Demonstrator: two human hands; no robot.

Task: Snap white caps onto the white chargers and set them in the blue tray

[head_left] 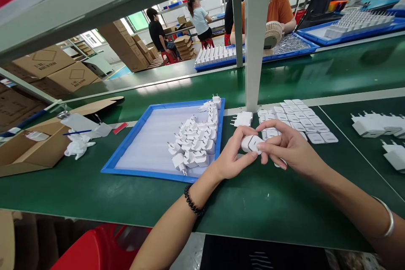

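A small white charger piece [251, 144] is held in front of me over the green table. My left hand [236, 154] grips it from the left, and my right hand [281, 145] has its thumb and fingertips on its right end. Left of my hands lies a blue-rimmed tray [139, 173] with many white plug adapters [196, 141] on its right side, prongs showing. Just behind my hands are a few white adapters [243, 119] and rows of flat white pieces [300, 118], partly hidden by my right hand.
An open cardboard box [41, 152], crumpled white paper [77, 145] and a red strip [120, 128] lie left. More adapters [376, 124] stand at the right. A white post [253, 38] rises behind my hands. People sit beyond, near blue trays [348, 29].
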